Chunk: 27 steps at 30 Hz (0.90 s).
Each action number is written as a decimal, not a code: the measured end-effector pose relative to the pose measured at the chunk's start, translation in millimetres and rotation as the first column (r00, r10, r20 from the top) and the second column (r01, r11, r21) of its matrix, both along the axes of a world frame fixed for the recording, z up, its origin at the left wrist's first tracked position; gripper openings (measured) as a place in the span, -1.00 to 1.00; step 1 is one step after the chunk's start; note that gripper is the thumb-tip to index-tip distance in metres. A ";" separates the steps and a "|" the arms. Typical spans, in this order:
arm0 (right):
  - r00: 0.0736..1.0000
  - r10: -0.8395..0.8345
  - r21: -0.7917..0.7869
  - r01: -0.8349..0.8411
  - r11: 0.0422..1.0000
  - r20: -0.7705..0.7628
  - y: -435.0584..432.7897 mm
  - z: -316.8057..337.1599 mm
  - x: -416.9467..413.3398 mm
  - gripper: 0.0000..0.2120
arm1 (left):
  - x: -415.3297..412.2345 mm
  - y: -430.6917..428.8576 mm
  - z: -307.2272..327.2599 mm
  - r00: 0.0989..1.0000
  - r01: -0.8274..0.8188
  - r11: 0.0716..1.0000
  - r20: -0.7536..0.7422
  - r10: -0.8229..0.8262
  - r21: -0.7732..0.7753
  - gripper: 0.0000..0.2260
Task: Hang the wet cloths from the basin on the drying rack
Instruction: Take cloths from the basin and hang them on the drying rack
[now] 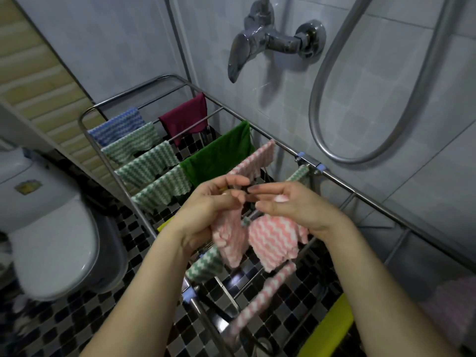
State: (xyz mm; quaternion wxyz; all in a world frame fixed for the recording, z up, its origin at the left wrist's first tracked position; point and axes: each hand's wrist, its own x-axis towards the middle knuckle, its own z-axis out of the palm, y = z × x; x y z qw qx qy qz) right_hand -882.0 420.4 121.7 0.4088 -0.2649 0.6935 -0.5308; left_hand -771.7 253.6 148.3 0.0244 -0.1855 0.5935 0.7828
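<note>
1. The left hand (213,207) has its fingers curled and grips the left part of a pink-and-white cloth (273,238).
2. The right hand (291,204) pinches the right part of the same cloth between thumb and fingers. The fingertips of the two hands nearly meet.
3. The held cloth hangs bunched below both hands, over the middle bars of the drying rack (386,211). Whether it touches a bar cannot be told.
4. On the far left bars hang a blue-and-white cloth (118,124) and four green-and-white cloths (149,166). A maroon cloth (185,119) and a green cloth (219,155) hang to their right.
5. A second pink striped cloth (257,161) hangs just beyond the hands, and a blurred pink strip (265,295) hangs on the near side.
6. Also in view are a toilet (51,228) at left, a shower tap (270,39) and hose (373,99) on the far wall, and a yellow object (327,328) at near right.
</note>
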 end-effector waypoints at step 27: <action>0.706 0.083 0.454 0.355 0.817 -0.703 62.0 117.2 92.3 -0.87 | 101.9 -7.6 57.3 0.974 0.013 0.728 -0.157 -0.166 -0.685 -0.92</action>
